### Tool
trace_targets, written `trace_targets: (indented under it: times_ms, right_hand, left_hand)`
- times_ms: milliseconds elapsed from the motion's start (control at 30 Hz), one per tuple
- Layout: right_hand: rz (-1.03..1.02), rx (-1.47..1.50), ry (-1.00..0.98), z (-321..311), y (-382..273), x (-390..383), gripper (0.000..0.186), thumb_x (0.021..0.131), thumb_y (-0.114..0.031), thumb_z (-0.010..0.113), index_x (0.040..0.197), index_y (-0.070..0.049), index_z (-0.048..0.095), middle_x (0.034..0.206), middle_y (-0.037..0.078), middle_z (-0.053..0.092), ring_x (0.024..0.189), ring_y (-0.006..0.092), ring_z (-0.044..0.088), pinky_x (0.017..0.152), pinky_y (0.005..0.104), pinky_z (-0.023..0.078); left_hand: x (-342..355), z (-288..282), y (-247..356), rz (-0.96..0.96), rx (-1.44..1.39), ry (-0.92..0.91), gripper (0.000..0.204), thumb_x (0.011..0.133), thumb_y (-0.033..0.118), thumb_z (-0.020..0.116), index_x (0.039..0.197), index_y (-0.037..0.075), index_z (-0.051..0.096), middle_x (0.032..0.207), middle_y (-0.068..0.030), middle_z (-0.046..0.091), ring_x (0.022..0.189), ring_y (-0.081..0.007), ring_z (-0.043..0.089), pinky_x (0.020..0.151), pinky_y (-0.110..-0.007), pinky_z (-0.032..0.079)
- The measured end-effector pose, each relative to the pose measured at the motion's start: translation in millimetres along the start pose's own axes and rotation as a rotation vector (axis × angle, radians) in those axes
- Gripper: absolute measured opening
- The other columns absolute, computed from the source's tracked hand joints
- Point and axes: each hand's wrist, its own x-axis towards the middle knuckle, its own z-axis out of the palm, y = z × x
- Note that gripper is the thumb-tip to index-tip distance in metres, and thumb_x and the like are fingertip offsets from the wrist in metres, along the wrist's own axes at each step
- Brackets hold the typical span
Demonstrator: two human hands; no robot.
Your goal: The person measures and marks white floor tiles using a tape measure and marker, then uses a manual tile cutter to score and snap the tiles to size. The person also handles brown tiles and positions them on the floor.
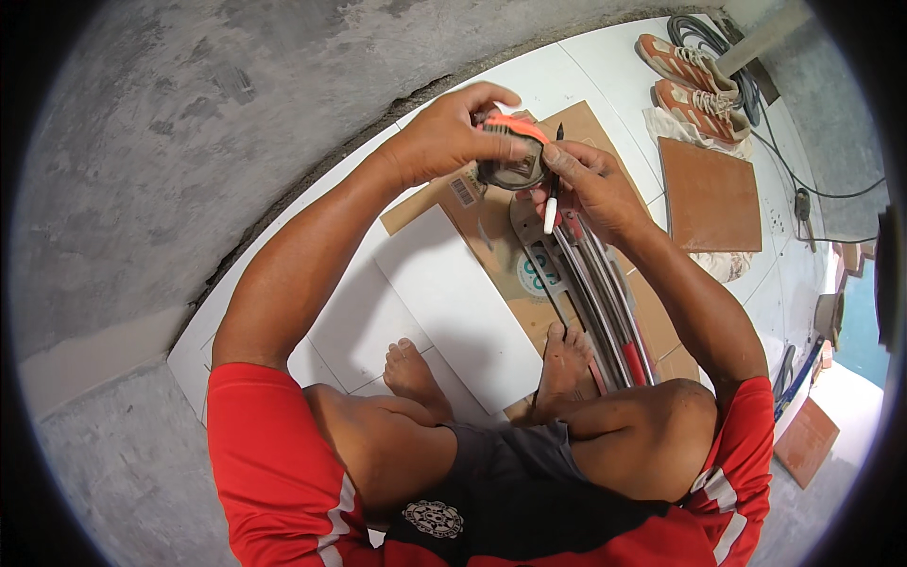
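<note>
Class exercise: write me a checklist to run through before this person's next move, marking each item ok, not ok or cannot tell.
1. Tape measure in the left hand's grip: ok.
2. Marker in the right hand: ok.
3. Marker uncapped: cannot tell.
4. White tile lying flat left of the tile cutter: ok.
5. Right foot protected: not ok; it is bare, close beside the cutter.

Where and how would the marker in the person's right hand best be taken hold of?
Probably by the marker's white end, pinched across its slim barrel from the body side: it juts free that way, while the right hand and tape measure crowd the middle.
</note>
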Motion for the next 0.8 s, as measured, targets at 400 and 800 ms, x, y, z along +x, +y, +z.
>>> trace_targets:
  times_ms: [400,800]
  right_hand:
    - [0.001,0.071,0.072,30,1,-12,0.029,0.098,-0.025,0.066,0.104,0.003,0.066,0.085,0.009,0.067,0.069,0.0142,0.067,0.062,0.0244,0.055]
    - [-0.288,-0.635,0.282,-56,61,22,0.023,0.092,-0.016,0.062,0.107,0.000,0.071,0.093,0.014,0.070,0.091,0.0249,0.069,0.077,0.0358,0.054]
  left_hand:
    - [-29,34,-12,-0.302,-0.580,0.108,0.071,0.091,0.039,0.071,0.143,0.003,0.039,0.119,-0.0134,0.055,0.108,-0.0217,0.060,0.091,-0.037,0.053]
    - [-29,18,-5,-0.344,-0.154,-0.070,0.073,0.084,0.033,0.071,0.141,-0.002,0.042,0.116,-0.0175,0.061,0.108,-0.0228,0.063,0.091,-0.034,0.051]
